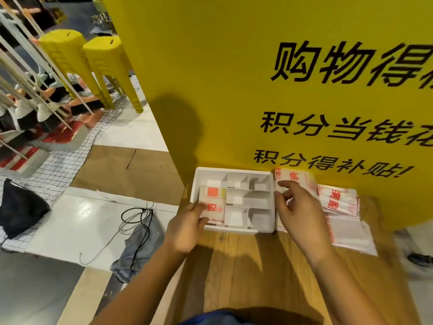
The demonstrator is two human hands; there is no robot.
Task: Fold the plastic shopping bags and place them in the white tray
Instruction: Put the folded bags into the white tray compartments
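A white tray (234, 171) with several compartments sits on a small wooden table (257, 266), against a yellow sign. A folded white bag with red print (214, 198) lies in the tray's left compartment. My left hand (185, 227) holds its near edge with thumb and fingers. Right of the tray lies a pile of plastic bags (337, 198), white with red print. My right hand (297, 207) rests on the pile's left part, its fingers curled on the top bag (290, 178) just beside the tray's right wall.
The big yellow sign (257, 78) stands right behind the tray. Two yellow stools (93, 62) stand at the back left. On the floor to the left lie a grey drawstring pouch (140, 245), a black bag (18, 207) and a mesh mat.
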